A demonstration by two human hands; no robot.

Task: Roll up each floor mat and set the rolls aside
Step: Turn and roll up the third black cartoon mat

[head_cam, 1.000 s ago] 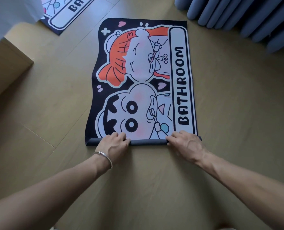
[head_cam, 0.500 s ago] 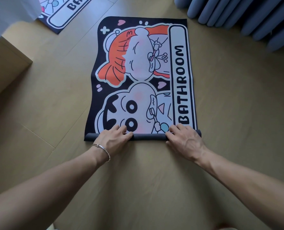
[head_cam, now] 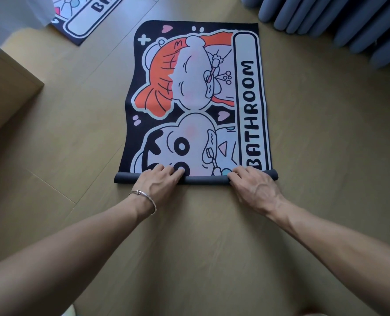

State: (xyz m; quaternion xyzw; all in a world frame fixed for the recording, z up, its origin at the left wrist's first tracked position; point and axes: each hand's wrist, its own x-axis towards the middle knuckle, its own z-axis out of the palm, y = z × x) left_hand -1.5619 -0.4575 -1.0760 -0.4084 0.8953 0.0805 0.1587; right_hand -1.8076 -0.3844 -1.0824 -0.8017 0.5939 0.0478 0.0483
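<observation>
Head view, single entry.

Bathroom mat [head_cam: 196, 99]: rectangular, thin and limp, with a dark border, a cartoon print in orange, white and pale pink, and a "BATHROOM" panel along its 3 o'clock edge. It lies flat on the wood-plank floor [head_cam: 75, 133] at frame centre. Its 9 o'clock edge is slightly wavy.

Roll [head_cam: 203, 180]: a slim, tight tube showing the dark matte backing, formed at the mat's 6 o'clock end. Its long axis runs 9 to 3 o'clock. The unrolled length lies toward 12 o'clock, straight ahead of both hands, so travel would likely be in that direction.

Left hand [head_cam: 159, 185]: on the roll left of centre, fingers bent over its top with the tips on the printed face. A silver bracelet [head_cam: 143, 197] sits at the wrist.

Right hand [head_cam: 253, 190]: on the roll near its 3 o'clock end, fingers curled over the tube. Both hands are equally near. More of the tube is unsupported at the 9 o'clock end, which may lag and cone the roll.

Second mat [head_cam: 86, 21]: same print, flat at 11 o'clock, partly out of frame and not yet rolled.

Curtain [head_cam: 337, 23]: grey-blue, heavy pleats, at 1 o'clock, hem on the floor.

Wooden unit [head_cam: 7, 87]: pale, boxy corner at 9 o'clock.
</observation>
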